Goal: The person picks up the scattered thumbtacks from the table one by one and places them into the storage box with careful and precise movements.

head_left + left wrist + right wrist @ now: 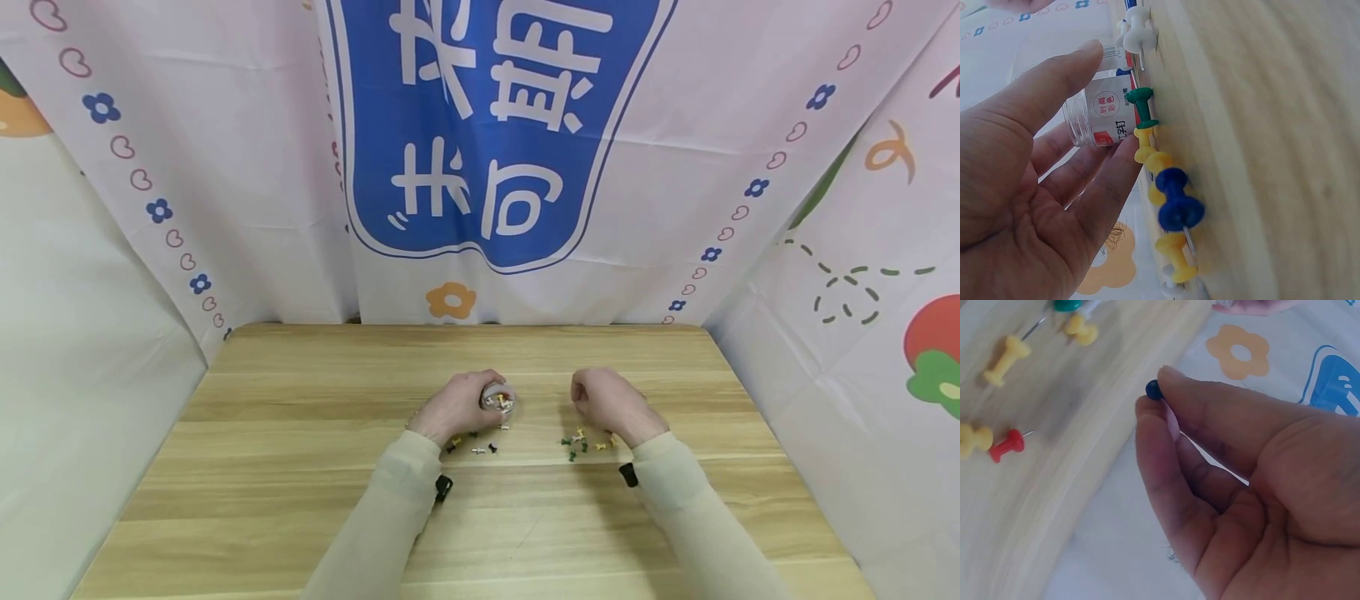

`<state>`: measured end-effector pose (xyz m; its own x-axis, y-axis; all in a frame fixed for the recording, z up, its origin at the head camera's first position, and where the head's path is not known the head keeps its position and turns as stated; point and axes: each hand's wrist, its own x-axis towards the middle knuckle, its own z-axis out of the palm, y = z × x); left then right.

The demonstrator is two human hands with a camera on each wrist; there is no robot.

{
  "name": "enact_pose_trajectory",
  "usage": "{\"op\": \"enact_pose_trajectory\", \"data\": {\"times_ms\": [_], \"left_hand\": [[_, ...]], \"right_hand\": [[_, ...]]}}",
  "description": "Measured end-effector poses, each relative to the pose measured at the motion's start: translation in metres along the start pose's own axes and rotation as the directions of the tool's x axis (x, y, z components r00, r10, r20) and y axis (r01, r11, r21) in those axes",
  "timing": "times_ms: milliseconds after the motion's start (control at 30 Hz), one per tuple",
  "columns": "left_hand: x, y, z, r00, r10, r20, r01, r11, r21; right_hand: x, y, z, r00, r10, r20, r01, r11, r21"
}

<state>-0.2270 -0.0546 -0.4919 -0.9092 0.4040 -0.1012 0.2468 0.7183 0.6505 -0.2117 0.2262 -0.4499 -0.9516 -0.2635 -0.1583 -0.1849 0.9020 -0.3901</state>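
Observation:
My left hand (459, 407) grips a small clear plastic jar (510, 408) on the wooden table. Push pins show inside its round mouth, and its side bears a white and red label (1107, 103). To the right, over the table, my right hand (611, 402) pinches a dark blue push pin (1154, 390) between thumb and index finger; only its head shows. Loose pins lie by the left hand, among them a blue push pin (1179, 203), a green push pin (1142, 105) and a white push pin (1139, 31).
Below the right hand lies another scatter of pins, including a red push pin (1007, 445) and a yellow push pin (1007, 360), some with points sticking out. A printed white cloth (285, 167) hangs behind the wooden table (300, 500) and along both sides.

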Motion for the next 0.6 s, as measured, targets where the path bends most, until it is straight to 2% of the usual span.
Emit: {"op": "enact_pose_trajectory", "data": {"times_ms": [267,600], "left_hand": [[0.001,-0.001,0.000,1.000,0.008,-0.003,-0.008,1.000,0.005],[0.002,-0.002,0.000,1.000,0.010,-0.006,-0.010,1.000,0.002]], "right_hand": [[0.003,-0.009,0.003,0.996,-0.018,-0.087,0.020,1.000,0.017],[0.010,-0.022,0.013,0.982,-0.044,-0.185,0.064,0.992,0.108]]}}
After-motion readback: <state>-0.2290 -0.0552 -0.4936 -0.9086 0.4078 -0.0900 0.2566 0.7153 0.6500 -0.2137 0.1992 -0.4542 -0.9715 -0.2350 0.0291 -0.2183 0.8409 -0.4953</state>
